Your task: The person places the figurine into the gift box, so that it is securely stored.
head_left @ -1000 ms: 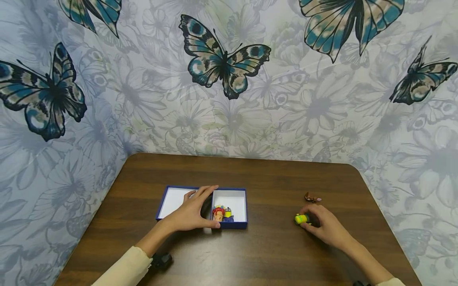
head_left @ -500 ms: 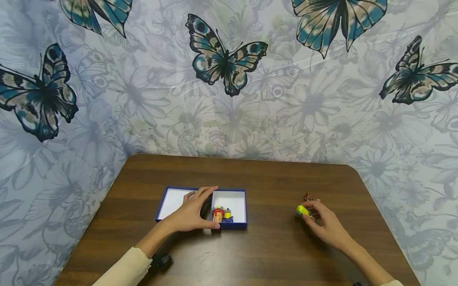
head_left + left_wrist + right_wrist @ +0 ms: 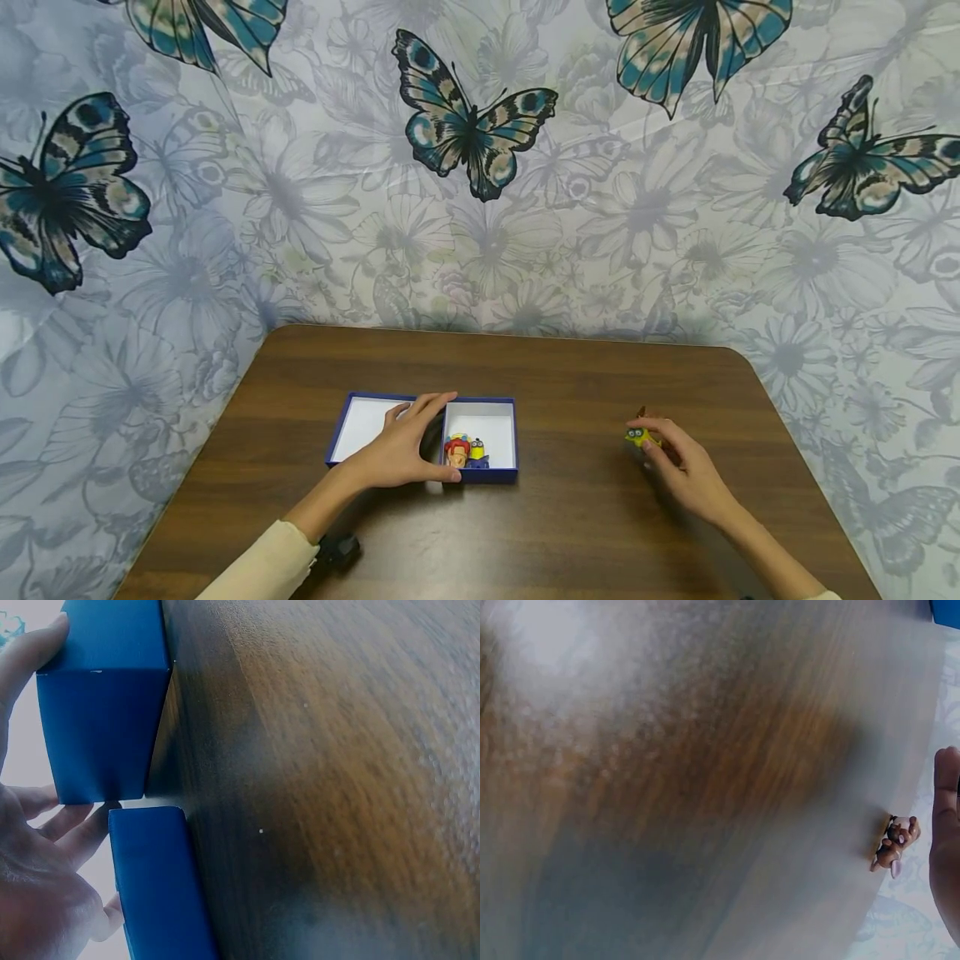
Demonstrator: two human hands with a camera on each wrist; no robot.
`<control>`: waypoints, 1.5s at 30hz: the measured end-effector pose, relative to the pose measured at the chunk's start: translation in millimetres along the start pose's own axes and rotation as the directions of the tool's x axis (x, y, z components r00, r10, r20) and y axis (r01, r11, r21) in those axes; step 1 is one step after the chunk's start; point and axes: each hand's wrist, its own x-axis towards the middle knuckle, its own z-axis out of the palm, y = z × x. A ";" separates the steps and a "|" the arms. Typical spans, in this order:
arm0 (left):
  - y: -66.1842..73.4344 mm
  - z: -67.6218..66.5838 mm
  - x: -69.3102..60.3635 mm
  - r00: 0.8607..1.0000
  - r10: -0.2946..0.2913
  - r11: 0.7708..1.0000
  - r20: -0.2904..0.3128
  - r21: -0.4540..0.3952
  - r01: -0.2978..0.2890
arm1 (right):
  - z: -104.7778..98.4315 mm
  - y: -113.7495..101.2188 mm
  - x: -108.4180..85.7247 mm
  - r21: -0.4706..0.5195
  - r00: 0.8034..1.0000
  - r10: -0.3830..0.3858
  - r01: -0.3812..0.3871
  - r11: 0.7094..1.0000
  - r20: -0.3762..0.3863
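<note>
Right grip (image 3: 693,473) pinches a yellow figure (image 3: 637,436) across wide tabletop (image 3: 573,425) from the blue box (image 3: 491,476) whose edges (image 3: 516,433) left grip (image 3: 397,450) holds.

In the right fingers (image 3: 663,427), the small plastic toy figure (image 3: 637,436) is yellow. The rectangular box (image 3: 491,476) at the left fingers (image 3: 435,403) is blue, white-lined, with a red-and-peach figurine (image 3: 457,452) and a yellow-and-blue figurine (image 3: 477,452) inside. Beneath, the wooden surface (image 3: 540,533) is streaked brown; beyond, grey flowers (image 3: 647,211) and teal-black-cream butterflies (image 3: 472,129) pattern the backdrop (image 3: 337,250).

From my head view, the right hand (image 3: 690,475) hid part of the yellow toy (image 3: 639,437) and most of the brown figure (image 3: 889,856). My right-wrist view cut that hand off; the left hand (image 3: 397,446) covered part of the lid (image 3: 360,427).
</note>
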 end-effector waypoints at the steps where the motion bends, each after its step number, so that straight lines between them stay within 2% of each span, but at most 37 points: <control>1: -0.3 0.2 0.2 1.000 0.002 1.000 -0.001 0.002 -0.002 | -0.1 0.2 0.0 0.025 1.000 0.007 -0.007 1.000 -0.001; 5: 0.2 -0.4 0.3 1.000 -0.001 1.000 -0.002 -0.002 0.001 | -0.3 1.0 1.5 0.115 1.000 -0.006 0.006 0.993 -0.006; 8: 0.2 -0.8 0.5 1.000 -0.003 1.000 -0.002 -0.004 0.003 | -0.1 1.0 3.2 0.130 1.000 -0.013 0.016 0.991 -0.024; 12: -0.4 -0.4 1.4 1.000 0.002 1.000 -0.006 -0.002 -0.002 | 0.5 0.4 4.6 0.107 0.999 0.009 -0.003 0.994 -0.052; 18: -1.2 -1.0 0.8 1.000 0.003 1.000 -0.001 -0.008 -0.003 | 1.2 -2.9 3.4 0.108 0.997 0.054 -0.048 0.993 -0.050; 28: -1.6 -2.9 -0.6 1.000 0.007 1.000 0.005 -0.004 -0.007 | 2.6 -8.0 3.2 0.082 0.998 0.024 -0.019 0.996 -0.061; 45: 2.8 -5.3 -0.8 1.000 -0.012 1.000 0.016 -0.017 0.013 | -0.8 -3.7 3.3 0.090 0.997 0.051 -0.047 0.995 -0.050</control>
